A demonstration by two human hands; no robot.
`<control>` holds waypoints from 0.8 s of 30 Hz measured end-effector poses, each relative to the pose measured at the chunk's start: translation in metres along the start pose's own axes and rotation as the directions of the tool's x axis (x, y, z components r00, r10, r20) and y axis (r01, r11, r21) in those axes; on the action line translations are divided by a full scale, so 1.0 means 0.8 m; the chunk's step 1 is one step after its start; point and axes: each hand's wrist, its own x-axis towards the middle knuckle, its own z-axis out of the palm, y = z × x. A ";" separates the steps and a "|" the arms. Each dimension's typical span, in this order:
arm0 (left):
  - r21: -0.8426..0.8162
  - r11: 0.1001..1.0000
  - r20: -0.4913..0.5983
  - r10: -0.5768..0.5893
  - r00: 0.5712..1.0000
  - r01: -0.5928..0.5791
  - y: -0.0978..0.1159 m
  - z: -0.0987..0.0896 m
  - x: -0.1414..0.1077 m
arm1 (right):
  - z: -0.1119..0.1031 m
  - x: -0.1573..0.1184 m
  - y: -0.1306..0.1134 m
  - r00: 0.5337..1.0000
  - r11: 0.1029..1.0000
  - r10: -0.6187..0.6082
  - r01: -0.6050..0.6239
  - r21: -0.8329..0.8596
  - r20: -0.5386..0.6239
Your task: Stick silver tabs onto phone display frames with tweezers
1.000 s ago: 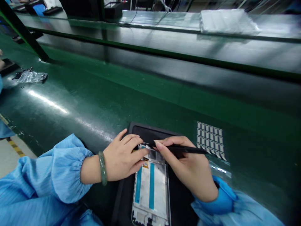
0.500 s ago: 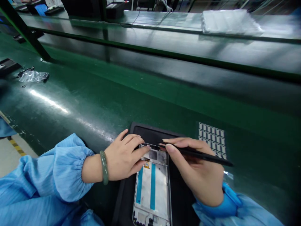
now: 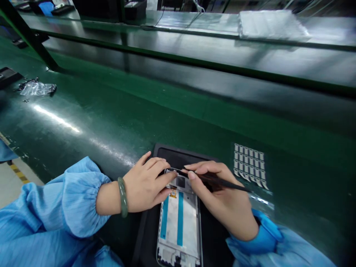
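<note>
A phone frame [image 3: 189, 218] with two blue strips and a small orange flex piece lies on a black tray [image 3: 217, 222] in front of me. My left hand [image 3: 148, 183] is at its top left corner, fingers bent over the upper edge and holding it; the fingertips partly cover that corner. Between the thumb and fingers of my right hand [image 3: 225, 198] are black tweezers [image 3: 222, 181], slanted toward the frame's top edge. Their tips are close to my left fingertips, and I cannot make out whether anything is between them.
A sheet of small pale parts in rows [image 3: 249, 163] lies right of the tray, with clear film [image 3: 263, 202] below it. A plastic bag with small black pieces [image 3: 39, 88] rests far left. Clear plastic packs [image 3: 272, 25] sit on the raised shelf [image 3: 194, 40] behind.
My right hand and the tweezers have moved left along the frame's top edge, closer to my left fingers, uncovering more of the parts sheet. My left hand stays put.
</note>
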 end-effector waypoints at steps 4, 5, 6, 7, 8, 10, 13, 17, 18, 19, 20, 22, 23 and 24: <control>0.001 1.000 -0.006 0.000 1.000 0.000 0.000 0.001 0.000 | 0.001 0.001 0.000 1.000 1.000 -0.018 0.018 -0.020 0.007; 0.001 1.000 -0.008 -0.001 1.000 0.001 0.000 0.001 0.000 | 0.001 0.000 0.000 1.000 1.000 -0.018 0.019 -0.022 0.013; 0.000 1.000 -0.009 -0.001 1.000 0.001 0.000 0.001 0.001 | 0.001 0.000 0.000 1.000 1.000 -0.018 0.018 -0.024 0.020; -0.001 1.000 -0.009 -0.002 1.000 0.002 0.000 0.000 0.001 | 0.001 0.000 0.000 1.000 0.999 -0.017 0.018 -0.026 0.027; -0.002 1.000 -0.010 -0.004 1.000 0.004 0.001 0.000 0.001 | 0.001 0.000 0.000 0.999 0.999 -0.016 0.017 -0.031 0.031; -0.005 1.000 -0.010 -0.007 1.000 0.007 0.001 0.000 0.001 | 0.000 0.000 0.001 0.999 0.999 -0.015 0.016 -0.043 0.032; -0.008 1.000 -0.010 -0.010 1.000 0.010 0.001 0.001 0.001 | 0.000 0.002 0.000 1.000 0.998 -0.017 0.018 -0.062 0.019; -0.010 1.000 -0.003 -0.011 1.000 0.011 0.000 0.002 0.001 | -0.001 0.005 -0.001 0.999 0.997 -0.006 0.009 -0.081 0.033; -0.010 1.000 -0.002 -0.012 1.000 0.012 0.000 0.002 0.001 | -0.002 0.006 -0.001 0.999 0.997 0.000 0.004 -0.083 0.045; -0.011 1.000 -0.002 -0.014 1.000 0.014 0.000 0.002 0.001 | -0.002 0.007 -0.002 0.999 0.996 0.005 -0.001 -0.084 0.054; -0.012 1.000 -0.001 -0.015 1.000 0.015 0.001 0.003 0.002 | -0.003 0.008 -0.002 0.998 0.996 0.010 -0.005 -0.084 0.063; -0.012 1.000 0.000 -0.017 1.000 0.017 0.001 0.003 0.002 | -0.004 0.009 -0.002 0.997 0.996 0.016 -0.010 -0.090 0.070; -0.012 1.000 0.000 -0.017 1.000 0.017 0.001 0.003 0.002 | -0.004 0.009 -0.002 0.997 0.995 0.018 -0.011 -0.096 0.072; -0.012 1.000 0.000 -0.017 1.000 0.017 0.001 0.003 0.002 | -0.005 0.009 -0.002 0.997 0.994 0.019 -0.012 -0.104 0.074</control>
